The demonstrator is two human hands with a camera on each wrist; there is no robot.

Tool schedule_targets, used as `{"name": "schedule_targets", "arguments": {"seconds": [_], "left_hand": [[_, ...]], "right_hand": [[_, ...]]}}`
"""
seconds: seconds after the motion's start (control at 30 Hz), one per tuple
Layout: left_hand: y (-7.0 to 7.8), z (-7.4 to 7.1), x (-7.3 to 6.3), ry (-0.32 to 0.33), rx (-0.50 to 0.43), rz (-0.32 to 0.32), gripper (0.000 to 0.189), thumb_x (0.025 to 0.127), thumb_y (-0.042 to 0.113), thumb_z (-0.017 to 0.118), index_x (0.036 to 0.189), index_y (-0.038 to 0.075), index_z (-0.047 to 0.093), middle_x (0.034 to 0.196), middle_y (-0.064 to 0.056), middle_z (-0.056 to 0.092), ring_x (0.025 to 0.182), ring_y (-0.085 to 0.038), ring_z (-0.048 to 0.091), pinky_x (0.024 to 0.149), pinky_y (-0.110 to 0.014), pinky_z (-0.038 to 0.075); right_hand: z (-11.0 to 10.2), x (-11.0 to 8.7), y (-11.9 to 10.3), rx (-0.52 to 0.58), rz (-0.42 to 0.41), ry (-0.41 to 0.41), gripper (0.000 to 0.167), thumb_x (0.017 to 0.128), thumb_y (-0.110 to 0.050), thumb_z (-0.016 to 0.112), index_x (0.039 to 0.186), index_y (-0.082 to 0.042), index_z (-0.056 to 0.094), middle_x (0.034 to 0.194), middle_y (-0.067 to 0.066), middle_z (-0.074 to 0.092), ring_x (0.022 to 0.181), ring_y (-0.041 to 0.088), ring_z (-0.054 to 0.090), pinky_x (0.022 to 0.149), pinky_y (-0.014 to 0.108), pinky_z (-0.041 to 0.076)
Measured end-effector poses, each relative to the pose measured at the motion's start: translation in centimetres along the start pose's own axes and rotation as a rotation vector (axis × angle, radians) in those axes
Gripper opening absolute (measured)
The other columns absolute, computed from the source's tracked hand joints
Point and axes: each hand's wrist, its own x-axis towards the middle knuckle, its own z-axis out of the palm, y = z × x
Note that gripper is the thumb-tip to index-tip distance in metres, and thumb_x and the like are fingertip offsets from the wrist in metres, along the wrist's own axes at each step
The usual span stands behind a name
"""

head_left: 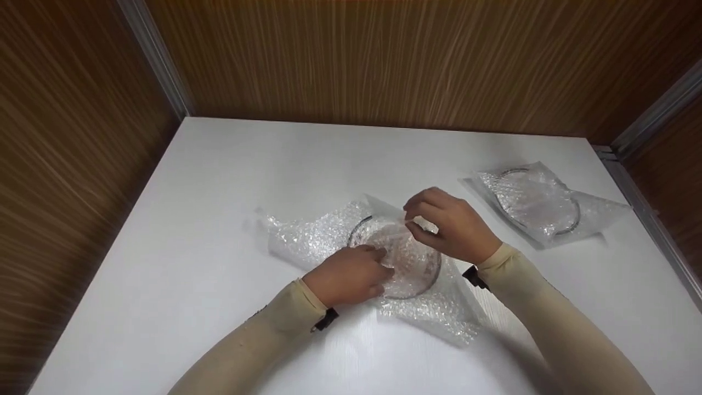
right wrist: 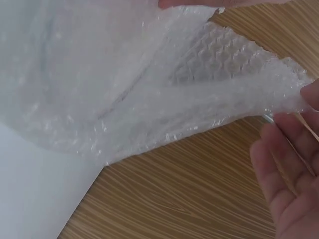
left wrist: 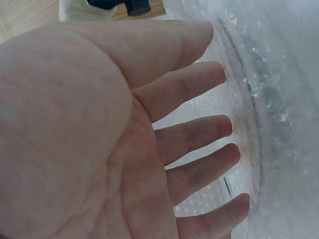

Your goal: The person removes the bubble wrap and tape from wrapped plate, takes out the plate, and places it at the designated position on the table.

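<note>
A round plate (head_left: 414, 274) with a dark rim lies on the table under bubble wrap (head_left: 307, 241), its surface blurred by the plastic. My left hand (head_left: 351, 277) rests its fingertips on the wrapped plate. In the left wrist view those fingers (left wrist: 194, 134) are spread and fairly straight against the plastic. At the plate's upper right, my right hand (head_left: 452, 225) pinches a corner of the wrap between thumb and fingers. The right wrist view shows that corner of bubble wrap (right wrist: 224, 55) drawn out taut toward the right hand (right wrist: 294, 154).
A second bubble-wrapped round plate (head_left: 537, 203) lies at the right side of the white table (head_left: 219, 175). Brown wood-grain panels (head_left: 356, 66) stand behind the table and at both sides, with metal posts (head_left: 156, 55) at the corners.
</note>
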Motion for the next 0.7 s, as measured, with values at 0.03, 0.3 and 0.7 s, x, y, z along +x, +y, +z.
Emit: {"name": "schedule_targets", "arguments": {"seconds": [0.03,0.3,0.7], "left_hand": [[0.0,0.1,0.0,0.002,0.000,0.000,0.024,0.101,0.028,0.063,0.120,0.019,0.076,0.125,-0.006,0.069,0.116,-0.025,0.065,0.086,-0.040,0.058],[0.0,0.1,0.0,0.014,-0.003,0.017,0.021,0.100,0.029,0.064,0.116,0.019,0.075,0.119,-0.003,0.071,0.113,-0.022,0.066,0.091,-0.036,0.055],[-0.3,-0.2,-0.1,-0.039,-0.067,-0.017,0.028,0.103,0.035,0.061,0.124,0.019,0.073,0.122,-0.004,0.067,0.108,-0.021,0.064,0.090,-0.036,0.054]], "right_hand": [[0.0,0.2,0.2,-0.011,0.001,0.016,0.014,0.087,-0.002,0.076,0.096,-0.009,0.067,0.097,0.003,0.067,0.090,0.022,0.063,0.071,0.035,0.053],[0.4,1.6,1.9,-0.086,0.052,0.056,0.008,0.092,-0.007,0.076,0.095,-0.010,0.070,0.071,0.001,0.060,0.063,0.014,0.053,0.055,0.030,0.045],[2.6,3.3,3.4,-0.009,0.248,-0.078,0.010,0.097,-0.008,0.071,0.107,-0.009,0.068,0.082,0.003,0.075,0.070,0.016,0.070,0.063,0.035,0.056]]}}
